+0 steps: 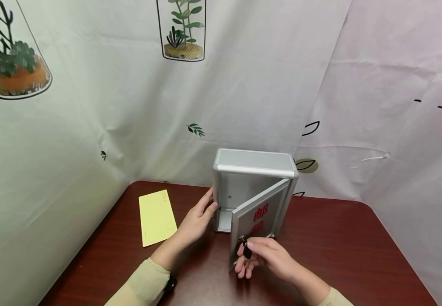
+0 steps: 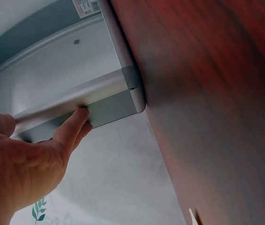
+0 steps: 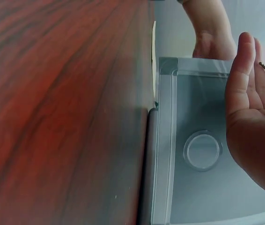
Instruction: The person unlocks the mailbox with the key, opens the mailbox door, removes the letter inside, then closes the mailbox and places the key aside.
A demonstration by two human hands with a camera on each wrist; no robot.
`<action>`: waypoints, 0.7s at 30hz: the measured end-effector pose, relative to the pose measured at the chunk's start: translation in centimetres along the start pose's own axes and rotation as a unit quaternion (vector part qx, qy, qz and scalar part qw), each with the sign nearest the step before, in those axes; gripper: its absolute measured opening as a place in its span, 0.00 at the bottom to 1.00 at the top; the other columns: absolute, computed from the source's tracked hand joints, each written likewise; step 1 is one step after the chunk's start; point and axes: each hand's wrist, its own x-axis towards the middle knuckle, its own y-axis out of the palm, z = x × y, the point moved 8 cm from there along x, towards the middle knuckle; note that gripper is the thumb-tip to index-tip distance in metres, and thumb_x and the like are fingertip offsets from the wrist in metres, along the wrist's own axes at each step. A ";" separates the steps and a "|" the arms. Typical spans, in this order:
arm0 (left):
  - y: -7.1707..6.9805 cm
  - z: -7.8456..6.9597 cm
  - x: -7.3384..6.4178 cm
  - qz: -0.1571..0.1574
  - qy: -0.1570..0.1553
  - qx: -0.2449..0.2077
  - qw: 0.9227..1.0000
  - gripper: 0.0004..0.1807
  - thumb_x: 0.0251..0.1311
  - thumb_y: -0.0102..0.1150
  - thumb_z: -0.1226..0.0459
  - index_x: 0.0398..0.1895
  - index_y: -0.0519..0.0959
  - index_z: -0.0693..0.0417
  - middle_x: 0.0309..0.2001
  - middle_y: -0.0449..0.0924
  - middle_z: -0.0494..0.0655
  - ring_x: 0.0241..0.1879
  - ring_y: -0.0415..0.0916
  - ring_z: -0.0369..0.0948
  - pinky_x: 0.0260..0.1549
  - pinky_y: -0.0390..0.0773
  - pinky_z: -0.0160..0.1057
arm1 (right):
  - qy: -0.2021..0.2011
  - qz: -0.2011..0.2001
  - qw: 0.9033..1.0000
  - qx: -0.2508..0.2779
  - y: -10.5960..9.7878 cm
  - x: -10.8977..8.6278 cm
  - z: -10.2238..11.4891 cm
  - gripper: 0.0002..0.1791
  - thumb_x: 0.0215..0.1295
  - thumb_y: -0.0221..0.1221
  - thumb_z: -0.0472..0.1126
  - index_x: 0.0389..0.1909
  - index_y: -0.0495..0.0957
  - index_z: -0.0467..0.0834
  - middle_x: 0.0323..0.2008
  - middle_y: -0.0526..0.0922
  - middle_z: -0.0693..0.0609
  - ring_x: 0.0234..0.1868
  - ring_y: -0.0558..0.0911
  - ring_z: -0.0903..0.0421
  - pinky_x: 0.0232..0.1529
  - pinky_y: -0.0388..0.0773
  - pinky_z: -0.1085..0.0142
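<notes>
A silver-framed grey box (image 1: pixel 257 159) stands upright on the table, its hinged door (image 1: pixel 243 221) swung out toward me. Red characters mark the door's front. My left hand (image 1: pixel 197 219) rests against the box's left side, with thumb and fingers lying along the side panel (image 2: pixel 111 110) at the front frame. Between thumb and fingers my right hand (image 1: pixel 272 255) pinches a black-headed key (image 1: pixel 247 250) at the door's lock, near its free edge. The right wrist view shows the key's metal shaft beside the fingers. Through the opening, the box's bare inner back wall (image 2: pixel 67 58) shows.
A yellow envelope (image 1: pixel 155 219) lies flat on the dark red wooden table (image 1: pixel 332 242), left of the box. Close behind the table hangs a white printed cloth (image 1: pixel 243 85), which also runs along both sides. A white label (image 2: pixel 86 7) is stuck inside the box.
</notes>
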 end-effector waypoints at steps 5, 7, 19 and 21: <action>0.0 -0.1 0.0 -0.002 0.003 0.003 1.000 0.35 0.88 0.54 0.53 0.92 0.58 0.44 0.80 0.71 0.60 0.74 0.77 0.54 0.68 0.80 0.59 | 0.008 -0.027 0.999 -0.022 -0.2 0.8 -0.4 0.26 0.94 0.36 0.37 0.56 0.68 0.12 0.44 0.80 0.11 0.45 0.93 0.51 0.45 0.90 0.62; 0.0 0.0 0.1 -0.002 0.004 0.005 1.000 0.35 0.88 0.54 0.53 0.92 0.58 0.44 0.80 0.71 0.60 0.74 0.76 0.54 0.68 0.80 0.59 | 0.014 -0.038 0.999 -0.032 -0.3 1.1 -0.5 0.26 0.94 0.38 0.38 0.56 0.69 0.13 0.44 0.82 0.13 0.44 0.93 0.51 0.44 0.90 0.62; 0.1 -0.2 0.1 -0.003 0.000 0.006 1.000 0.35 0.89 0.54 0.52 0.92 0.58 0.43 0.81 0.71 0.58 0.72 0.78 0.54 0.68 0.80 0.59 | 0.003 -0.087 0.994 -0.061 -0.7 2.8 -1.1 0.28 0.94 0.40 0.41 0.55 0.68 0.12 0.43 0.80 0.11 0.41 0.93 0.54 0.42 0.90 0.64; 0.1 -0.1 0.1 -0.003 0.001 0.004 1.000 0.35 0.88 0.54 0.52 0.92 0.59 0.42 0.81 0.71 0.58 0.72 0.78 0.54 0.68 0.81 0.59 | 0.004 -0.095 0.993 -0.065 -0.8 3.1 -1.3 0.29 0.94 0.40 0.41 0.56 0.68 0.12 0.43 0.81 0.12 0.41 0.93 0.54 0.41 0.90 0.64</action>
